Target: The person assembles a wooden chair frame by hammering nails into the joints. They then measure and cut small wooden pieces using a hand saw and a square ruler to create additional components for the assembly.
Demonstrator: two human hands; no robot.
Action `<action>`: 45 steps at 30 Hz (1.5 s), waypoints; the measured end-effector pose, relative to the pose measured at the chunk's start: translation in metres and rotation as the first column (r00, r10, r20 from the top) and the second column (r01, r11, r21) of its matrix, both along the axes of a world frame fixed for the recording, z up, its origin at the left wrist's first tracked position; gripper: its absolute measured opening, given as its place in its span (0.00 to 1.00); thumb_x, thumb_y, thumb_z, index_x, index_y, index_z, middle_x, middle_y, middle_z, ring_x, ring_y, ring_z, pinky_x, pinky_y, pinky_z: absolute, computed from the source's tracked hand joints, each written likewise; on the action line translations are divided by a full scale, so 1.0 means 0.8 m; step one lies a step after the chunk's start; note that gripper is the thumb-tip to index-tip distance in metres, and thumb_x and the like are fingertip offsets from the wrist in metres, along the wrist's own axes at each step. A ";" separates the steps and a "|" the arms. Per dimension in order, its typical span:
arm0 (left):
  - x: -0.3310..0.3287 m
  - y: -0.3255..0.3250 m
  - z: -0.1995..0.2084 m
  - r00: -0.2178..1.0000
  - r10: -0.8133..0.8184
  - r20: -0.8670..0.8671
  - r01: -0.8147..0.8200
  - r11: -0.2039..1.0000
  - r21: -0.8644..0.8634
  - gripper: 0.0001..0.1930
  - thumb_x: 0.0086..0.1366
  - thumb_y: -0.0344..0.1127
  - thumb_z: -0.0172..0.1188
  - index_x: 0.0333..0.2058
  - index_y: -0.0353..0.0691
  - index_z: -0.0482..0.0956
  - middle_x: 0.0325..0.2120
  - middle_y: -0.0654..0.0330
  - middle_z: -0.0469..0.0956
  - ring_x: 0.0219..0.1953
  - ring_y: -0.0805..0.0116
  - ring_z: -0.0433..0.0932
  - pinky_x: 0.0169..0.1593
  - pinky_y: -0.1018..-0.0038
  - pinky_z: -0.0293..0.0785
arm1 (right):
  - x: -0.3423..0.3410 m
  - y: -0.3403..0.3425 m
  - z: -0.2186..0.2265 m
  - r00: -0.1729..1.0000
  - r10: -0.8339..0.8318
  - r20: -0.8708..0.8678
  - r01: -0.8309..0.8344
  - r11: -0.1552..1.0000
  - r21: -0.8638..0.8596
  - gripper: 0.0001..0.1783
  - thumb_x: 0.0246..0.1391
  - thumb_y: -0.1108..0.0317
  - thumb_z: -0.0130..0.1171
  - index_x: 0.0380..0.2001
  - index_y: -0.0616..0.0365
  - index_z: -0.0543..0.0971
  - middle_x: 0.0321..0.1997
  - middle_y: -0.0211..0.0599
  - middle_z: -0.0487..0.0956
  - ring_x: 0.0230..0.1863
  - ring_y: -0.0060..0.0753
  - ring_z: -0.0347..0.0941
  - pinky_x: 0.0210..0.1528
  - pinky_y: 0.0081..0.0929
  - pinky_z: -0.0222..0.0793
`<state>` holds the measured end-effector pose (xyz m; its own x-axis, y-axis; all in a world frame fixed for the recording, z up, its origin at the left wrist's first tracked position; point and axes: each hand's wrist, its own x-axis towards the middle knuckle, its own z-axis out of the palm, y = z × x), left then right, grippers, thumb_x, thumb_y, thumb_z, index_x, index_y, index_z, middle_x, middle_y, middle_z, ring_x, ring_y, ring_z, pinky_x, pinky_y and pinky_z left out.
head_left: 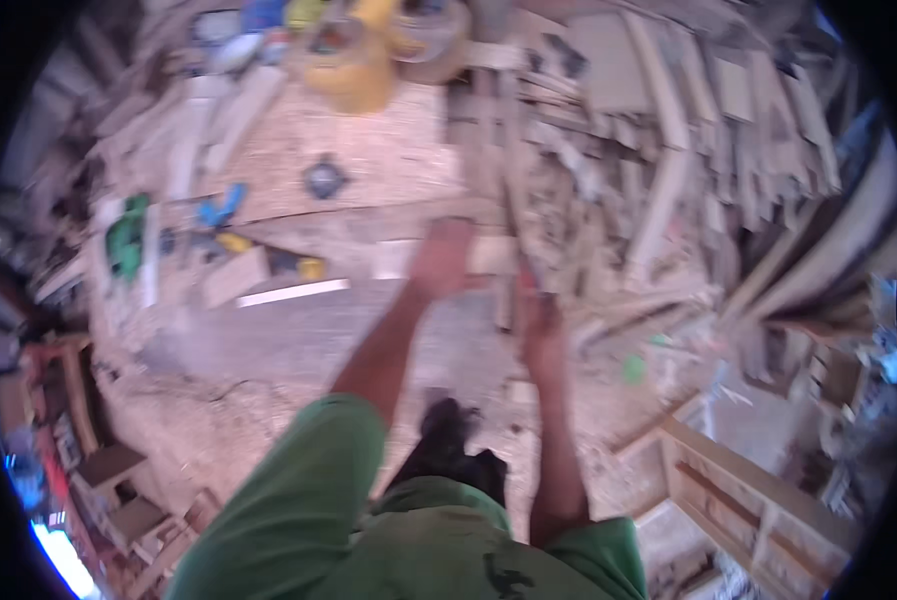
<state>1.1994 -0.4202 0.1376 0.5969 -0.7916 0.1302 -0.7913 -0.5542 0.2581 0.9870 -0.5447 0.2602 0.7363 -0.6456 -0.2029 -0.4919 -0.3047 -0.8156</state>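
- Motion blur softens everything; a dark round border cuts off the corners.
- Left hand (441, 262), just off centre toward 12 o'clock, overlaps a pale wood strip (392, 259) and hides part of it. Its fingers smear together, so I cannot tell whether it grips or only rests.
- Right hand (540, 315), near centre toward 3 o'clock, is close to an upright slat (513, 185). Its fingertips are dark and indistinct; I cannot tell whether they hold anything.
- Green sleeves, toward 7 and 5 o'clock, cover the floor beneath.
- At 11 o'clock, a yellow bucket (348, 78) occupies the far side of a speckled board (393, 150), with a small dark object (325, 178) nearer, too blurred to identify.
- At 9 o'clock, a white strip (293, 292).
- Toward 1 and 2 o'clock, heaped offcuts (658, 190) crowd the right hand's far side.
- At 4 o'clock, a wooden frame (758, 480).
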 end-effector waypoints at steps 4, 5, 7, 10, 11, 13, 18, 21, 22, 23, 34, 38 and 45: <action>-0.005 0.005 0.021 0.996 -0.016 0.091 0.001 0.986 0.167 0.58 0.63 0.81 0.60 0.70 0.29 0.71 0.69 0.41 0.71 0.71 0.39 0.67 0.76 0.44 0.60 | -0.084 0.023 0.012 0.998 0.057 0.025 -0.052 0.985 -0.165 0.24 0.80 0.53 0.54 0.45 0.69 0.79 0.32 0.58 0.82 0.32 0.59 0.80 0.39 0.53 0.74; 0.002 0.011 0.021 0.996 -0.025 0.091 0.010 0.987 0.163 0.58 0.63 0.81 0.59 0.70 0.28 0.71 0.68 0.41 0.71 0.70 0.40 0.67 0.76 0.44 0.60 | -0.114 0.048 0.057 0.996 -0.060 -0.067 0.062 0.998 0.033 0.23 0.80 0.53 0.54 0.42 0.67 0.77 0.27 0.51 0.78 0.25 0.49 0.76 0.31 0.50 0.70; -0.001 0.017 0.024 0.997 -0.049 0.068 0.039 0.989 0.145 0.59 0.64 0.82 0.57 0.71 0.28 0.70 0.68 0.42 0.72 0.69 0.40 0.67 0.76 0.44 0.59 | -0.203 0.083 0.076 0.978 -0.140 -0.155 0.140 0.990 -0.013 0.25 0.80 0.52 0.53 0.46 0.70 0.77 0.24 0.45 0.72 0.24 0.34 0.69 0.28 0.43 0.66; -0.008 0.013 0.026 0.983 -0.040 0.180 0.014 0.990 0.142 0.56 0.63 0.80 0.60 0.69 0.29 0.73 0.66 0.48 0.72 0.67 0.47 0.66 0.74 0.49 0.60 | -0.180 0.080 0.073 0.970 -0.142 -0.197 0.154 0.987 0.045 0.30 0.81 0.47 0.52 0.49 0.72 0.78 0.27 0.48 0.76 0.27 0.40 0.72 0.31 0.43 0.67; -0.010 0.001 0.033 0.986 -0.053 0.158 0.030 0.989 0.143 0.56 0.63 0.80 0.59 0.69 0.29 0.73 0.66 0.48 0.72 0.68 0.47 0.65 0.74 0.49 0.60 | -0.149 0.062 0.029 0.985 -0.152 -0.085 0.148 0.988 -0.051 0.25 0.81 0.52 0.53 0.47 0.70 0.78 0.27 0.51 0.77 0.28 0.46 0.75 0.31 0.44 0.68; -0.012 -0.006 0.031 0.982 -0.059 0.181 0.035 0.990 0.134 0.57 0.64 0.81 0.58 0.70 0.29 0.72 0.66 0.47 0.72 0.68 0.46 0.66 0.74 0.49 0.60 | -0.061 0.014 -0.014 0.997 -0.072 0.004 0.072 0.993 -0.091 0.25 0.80 0.53 0.55 0.41 0.69 0.78 0.30 0.61 0.80 0.32 0.62 0.80 0.35 0.51 0.71; -0.009 0.000 0.017 0.988 -0.059 0.145 0.046 0.995 0.092 0.58 0.62 0.81 0.61 0.69 0.27 0.73 0.64 0.44 0.74 0.69 0.42 0.69 0.74 0.45 0.63 | -0.016 0.004 -0.002 0.999 -0.031 -0.012 0.030 0.992 -0.119 0.28 0.79 0.47 0.55 0.41 0.68 0.78 0.31 0.68 0.81 0.35 0.81 0.78 0.36 0.61 0.71; -0.018 0.012 0.014 0.985 -0.043 0.167 0.017 0.988 0.151 0.57 0.64 0.80 0.60 0.71 0.29 0.71 0.65 0.44 0.73 0.68 0.44 0.69 0.73 0.46 0.64 | -0.148 0.058 0.069 0.986 -0.083 -0.141 0.085 0.996 0.012 0.19 0.78 0.56 0.57 0.48 0.65 0.80 0.31 0.64 0.82 0.38 0.74 0.84 0.33 0.61 0.73; -0.015 0.009 0.022 0.987 -0.054 0.154 0.033 0.990 0.136 0.57 0.63 0.79 0.61 0.70 0.29 0.71 0.65 0.44 0.73 0.68 0.44 0.69 0.72 0.46 0.64 | -0.198 0.069 0.076 0.974 -0.083 -0.210 0.082 0.997 -0.013 0.19 0.78 0.54 0.58 0.52 0.62 0.81 0.33 0.62 0.84 0.40 0.72 0.85 0.35 0.57 0.76; -0.007 0.001 0.030 0.985 -0.063 0.161 0.043 0.991 0.125 0.56 0.63 0.79 0.62 0.70 0.29 0.71 0.64 0.44 0.73 0.67 0.44 0.70 0.72 0.47 0.65 | -0.209 0.072 0.075 0.979 -0.092 -0.182 0.093 0.996 -0.001 0.20 0.77 0.53 0.58 0.52 0.62 0.81 0.32 0.61 0.85 0.39 0.72 0.86 0.36 0.57 0.78; -0.006 0.002 0.017 0.976 -0.060 0.210 0.035 0.992 0.122 0.60 0.56 0.75 0.71 0.72 0.28 0.68 0.65 0.41 0.72 0.68 0.41 0.69 0.72 0.45 0.65 | -0.059 0.030 0.005 0.995 -0.053 -0.088 0.043 0.992 -0.118 0.20 0.75 0.51 0.60 0.52 0.58 0.81 0.31 0.63 0.86 0.33 0.75 0.83 0.36 0.67 0.78; -0.011 -0.003 0.027 0.978 -0.055 0.199 0.022 0.986 0.163 0.60 0.56 0.74 0.71 0.72 0.27 0.68 0.64 0.41 0.72 0.66 0.40 0.70 0.71 0.45 0.66 | -0.237 0.089 0.056 0.987 -0.119 -0.112 0.120 0.993 0.005 0.18 0.73 0.54 0.63 0.57 0.52 0.81 0.32 0.61 0.86 0.33 0.71 0.85 0.34 0.62 0.80; -0.018 -0.029 0.029 0.970 -0.075 0.231 0.041 0.988 0.151 0.60 0.57 0.74 0.71 0.73 0.28 0.67 0.64 0.41 0.71 0.64 0.40 0.71 0.70 0.46 0.66 | -0.027 0.012 -0.030 0.990 -0.095 -0.108 0.079 0.986 -0.147 0.18 0.71 0.56 0.66 0.55 0.57 0.81 0.30 0.61 0.85 0.32 0.72 0.83 0.33 0.62 0.80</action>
